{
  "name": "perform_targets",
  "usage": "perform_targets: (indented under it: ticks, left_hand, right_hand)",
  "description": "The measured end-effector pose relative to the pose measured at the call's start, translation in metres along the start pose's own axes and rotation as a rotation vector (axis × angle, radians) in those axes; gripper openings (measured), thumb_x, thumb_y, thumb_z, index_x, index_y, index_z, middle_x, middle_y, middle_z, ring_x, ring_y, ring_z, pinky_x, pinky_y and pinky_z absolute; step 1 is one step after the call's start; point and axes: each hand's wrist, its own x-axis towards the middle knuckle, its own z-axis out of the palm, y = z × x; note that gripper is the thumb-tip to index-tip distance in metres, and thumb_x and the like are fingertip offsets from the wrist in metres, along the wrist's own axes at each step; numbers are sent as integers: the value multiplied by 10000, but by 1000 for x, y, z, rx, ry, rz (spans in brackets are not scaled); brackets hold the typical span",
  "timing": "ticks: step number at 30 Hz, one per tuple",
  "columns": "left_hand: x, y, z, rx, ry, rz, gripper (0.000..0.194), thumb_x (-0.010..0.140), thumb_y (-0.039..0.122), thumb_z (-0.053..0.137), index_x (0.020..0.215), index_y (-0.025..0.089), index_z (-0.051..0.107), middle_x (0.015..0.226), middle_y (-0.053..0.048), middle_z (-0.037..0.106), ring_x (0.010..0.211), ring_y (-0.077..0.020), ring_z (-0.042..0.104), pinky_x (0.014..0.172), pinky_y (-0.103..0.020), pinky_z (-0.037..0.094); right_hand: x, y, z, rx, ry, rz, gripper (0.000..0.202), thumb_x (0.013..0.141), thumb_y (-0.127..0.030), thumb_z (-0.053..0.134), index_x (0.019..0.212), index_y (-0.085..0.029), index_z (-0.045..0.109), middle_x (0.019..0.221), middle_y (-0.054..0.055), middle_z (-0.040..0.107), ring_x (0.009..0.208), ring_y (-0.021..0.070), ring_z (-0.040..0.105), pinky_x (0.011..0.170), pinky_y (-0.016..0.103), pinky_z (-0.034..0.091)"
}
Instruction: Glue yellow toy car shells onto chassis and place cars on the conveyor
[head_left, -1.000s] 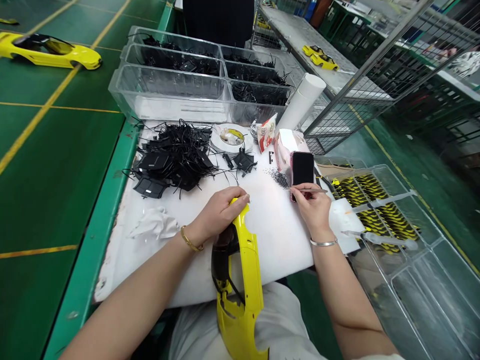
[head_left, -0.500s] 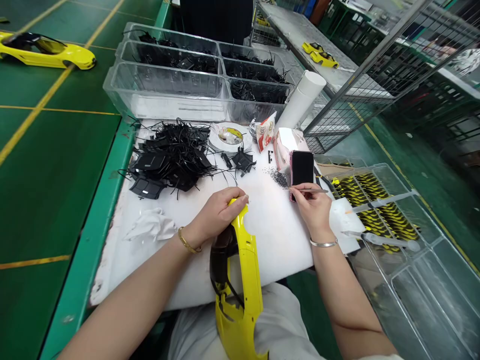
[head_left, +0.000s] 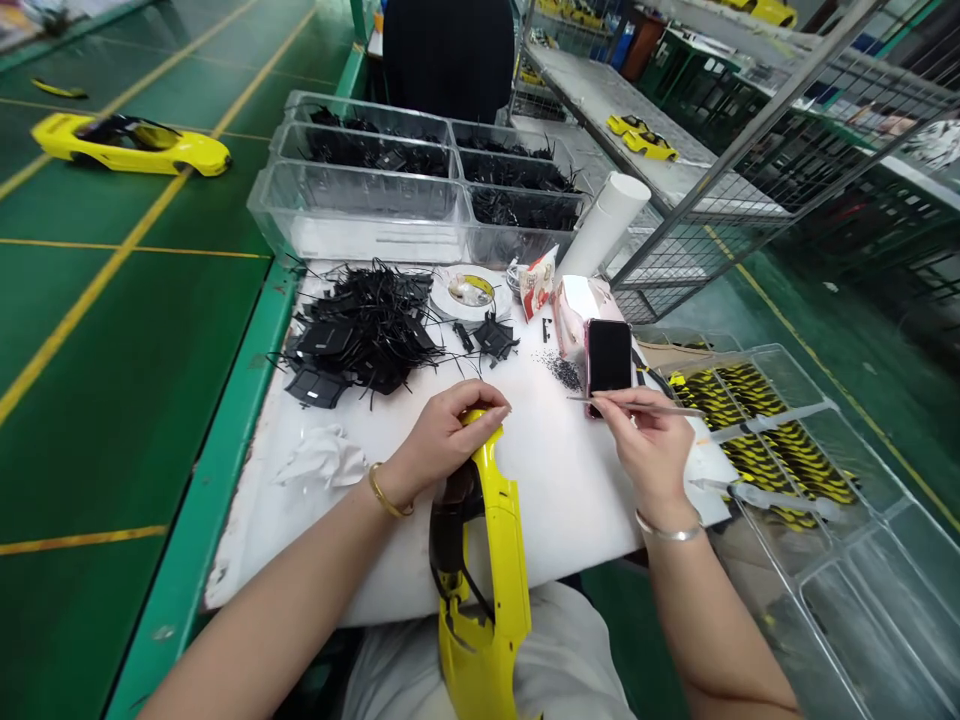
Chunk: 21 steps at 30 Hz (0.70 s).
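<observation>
My left hand is closed over the far end of a yellow toy car body, which stands tilted between the table edge and my lap. A dark windscreen part shows inside the body. Between thumb and fingers my right hand pinches a thin metal rod, probably tweezers; its tip lies in front of a phone. Just left of the phone is a scatter of tiny black screws or similar bits. A heap of black parts with thin black strands lies on the white tabletop.
Behind stand clear divided bins of black parts. A tape roll, a snack packet and a white tube line the back. Crumpled white paper lies left. At right is a tray of yellow-black parts beside a wire rack.
My right hand has moved slightly back and right, away from the tiny black bits, with the tweezers in it. My left hand keeps its hold on the car body. The camera view has shifted.
</observation>
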Motion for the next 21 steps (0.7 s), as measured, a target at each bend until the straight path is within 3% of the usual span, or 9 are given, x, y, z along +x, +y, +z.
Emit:
perform_targets:
  ticks: [4,7,13,21]
  left_hand:
    - [-1,2,0,-195,-13,-108,265,860,418,631,868,154,655,861,-49,642,811,-164,575,749,-271,456]
    - [0,5,-2,-367,-20,-172,381,887,519,554,872,153,658,864,-58,654,821,-176,586,779,-294,469]
    - [3,5,-5,-535,-37,-193,425,829,569,607,789,147,638,848,-71,653,833,-191,592,833,-324,468]
    - [4,1,-8,-619,-69,-239,397,828,535,639,723,157,579,891,-72,660,841,-177,579,807,-303,455]
  right_hand:
    - [2,-51,14,352,-105,-92,125,757,-190,788,802,-237,682,800,13,721,737,180,689,619,300,543]
    - [4,-68,35,480,-167,-123,137,755,-152,786,787,-236,682,773,10,723,713,165,686,610,280,544]
    - [-4,-55,67,631,-172,-50,165,761,-116,773,819,-243,684,782,-9,718,753,141,705,669,239,582]
    - [-10,-56,71,649,-153,-47,150,769,-141,767,811,-244,667,765,-2,718,739,158,703,653,277,598]
